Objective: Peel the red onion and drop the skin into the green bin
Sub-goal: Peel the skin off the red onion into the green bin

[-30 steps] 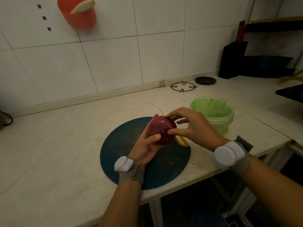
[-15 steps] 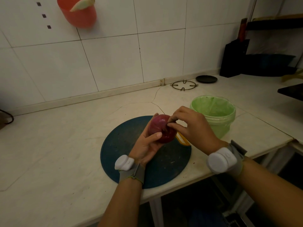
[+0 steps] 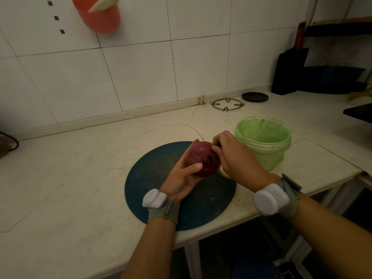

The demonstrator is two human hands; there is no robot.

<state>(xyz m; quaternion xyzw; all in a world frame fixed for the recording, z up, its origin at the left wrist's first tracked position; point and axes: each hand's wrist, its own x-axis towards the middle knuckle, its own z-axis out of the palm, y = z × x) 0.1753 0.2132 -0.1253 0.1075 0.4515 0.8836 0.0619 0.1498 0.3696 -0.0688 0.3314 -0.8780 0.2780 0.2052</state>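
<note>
**Red onion (image 3: pixel 203 160) gripped in both hands above the blue board (image 3: pixel 157 178)**

Cupped from below in the left hand (image 3: pixel 181 178), thumb curled across the front, fingers wrapped round the back. Pinched at its upper right side by the right hand (image 3: pixel 235 156), fingertips bunched tight against the skin. Cannot tell whether any skin has lifted. Held in the air over the board's far right part, clear of its surface.

Just right of the board, beyond the right hand: green bin (image 3: pixel 265 156), upright on the desk (image 3: pixel 70 168), mouth open. At the board's right edge, a small yellow piece (image 3: pixel 223 173), mostly hidden under the right hand. Well behind the board, near the wall: a wire ring stand (image 3: pixel 227 104), with a flat black disc (image 3: pixel 255 96) just to its right. High on the tiled wall, behind and left of the board: a red cup (image 3: pixel 98 17). Grey straps with white units on both wrists.
</note>
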